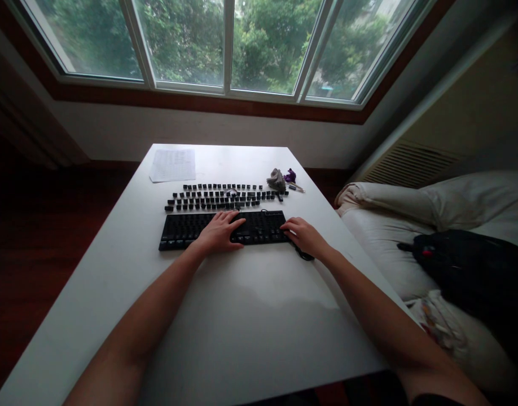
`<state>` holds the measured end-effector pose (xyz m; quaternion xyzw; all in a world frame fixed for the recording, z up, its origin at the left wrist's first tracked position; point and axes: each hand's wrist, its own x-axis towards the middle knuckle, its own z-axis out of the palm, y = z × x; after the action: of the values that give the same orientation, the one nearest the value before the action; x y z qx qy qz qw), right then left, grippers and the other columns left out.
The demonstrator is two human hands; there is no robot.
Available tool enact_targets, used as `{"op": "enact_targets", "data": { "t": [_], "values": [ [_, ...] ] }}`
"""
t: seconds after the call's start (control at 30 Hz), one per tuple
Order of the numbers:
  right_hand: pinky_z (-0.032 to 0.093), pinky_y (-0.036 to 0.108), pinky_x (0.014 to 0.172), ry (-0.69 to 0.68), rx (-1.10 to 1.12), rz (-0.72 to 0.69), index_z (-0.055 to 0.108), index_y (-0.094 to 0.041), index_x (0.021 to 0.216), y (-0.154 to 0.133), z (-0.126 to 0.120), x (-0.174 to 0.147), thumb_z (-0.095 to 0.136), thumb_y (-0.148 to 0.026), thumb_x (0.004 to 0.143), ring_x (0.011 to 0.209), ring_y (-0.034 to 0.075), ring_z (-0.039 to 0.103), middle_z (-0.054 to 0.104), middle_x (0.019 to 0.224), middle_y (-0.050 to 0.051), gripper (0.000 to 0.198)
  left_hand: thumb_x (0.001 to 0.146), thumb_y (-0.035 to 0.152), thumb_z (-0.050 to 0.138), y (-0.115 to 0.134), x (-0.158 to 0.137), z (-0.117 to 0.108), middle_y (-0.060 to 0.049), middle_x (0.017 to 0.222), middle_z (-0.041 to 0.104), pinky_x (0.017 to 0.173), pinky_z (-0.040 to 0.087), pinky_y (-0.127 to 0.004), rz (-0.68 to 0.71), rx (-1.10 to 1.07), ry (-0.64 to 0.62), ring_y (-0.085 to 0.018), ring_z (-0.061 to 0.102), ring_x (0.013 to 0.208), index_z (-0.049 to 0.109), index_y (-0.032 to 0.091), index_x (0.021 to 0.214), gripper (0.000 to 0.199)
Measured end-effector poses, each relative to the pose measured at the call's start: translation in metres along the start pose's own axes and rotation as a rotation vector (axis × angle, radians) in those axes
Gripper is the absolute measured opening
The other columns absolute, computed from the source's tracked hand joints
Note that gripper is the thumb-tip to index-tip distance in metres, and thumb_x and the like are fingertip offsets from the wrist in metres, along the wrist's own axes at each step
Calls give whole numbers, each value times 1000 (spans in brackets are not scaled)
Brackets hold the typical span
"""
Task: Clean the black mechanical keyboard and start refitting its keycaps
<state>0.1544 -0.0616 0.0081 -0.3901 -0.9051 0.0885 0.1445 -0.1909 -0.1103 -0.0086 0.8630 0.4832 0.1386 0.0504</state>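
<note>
A black keyboard [187, 226] lies across the white table, with many of its keycaps off. My left hand [220, 230] rests over its middle, fingers spread and thumb apart, holding nothing. At the keyboard's right end is my right hand [304, 235], its fingertips drawn together against the edge keys; anything small between them is hidden. Below that hand a dark cable [303, 254] lies coiled. Loose black keycaps [219, 201] stand in several rows just beyond the keyboard, with a small shiny object [231, 193] among them.
A printed paper sheet [173, 165] lies at the table's far left. Toward the far right are a grey cloth [276, 179], a purple cloth [290, 175] and a small slim tool [297, 188]. Right of the table [259, 316], a black bag [466, 270] lies on pale bedding.
</note>
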Motion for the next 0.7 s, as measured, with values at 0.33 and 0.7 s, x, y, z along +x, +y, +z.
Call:
{"op": "enact_targets", "data": {
  "t": [0.33, 0.7],
  "values": [
    [51, 35, 73, 234, 414, 253, 64, -23, 86, -8, -6, -3, 52, -44, 95, 79, 21, 61, 67, 87, 5, 26, 75, 68, 70, 0, 2, 0, -9, 162, 31, 123, 18, -53, 1, -3, -2, -36, 29, 147, 42, 31, 152, 90],
    [43, 31, 59, 334, 1060, 263, 32, -25, 65, -39, -17, 15, 48, -58, 94, 56, 15, 40, 38, 60, -2, 47, 76, 68, 69, 2, 3, -1, -8, 163, 30, 123, 19, -53, 9, 10, -5, -36, 29, 147, 41, 30, 152, 89]
  ]
}}
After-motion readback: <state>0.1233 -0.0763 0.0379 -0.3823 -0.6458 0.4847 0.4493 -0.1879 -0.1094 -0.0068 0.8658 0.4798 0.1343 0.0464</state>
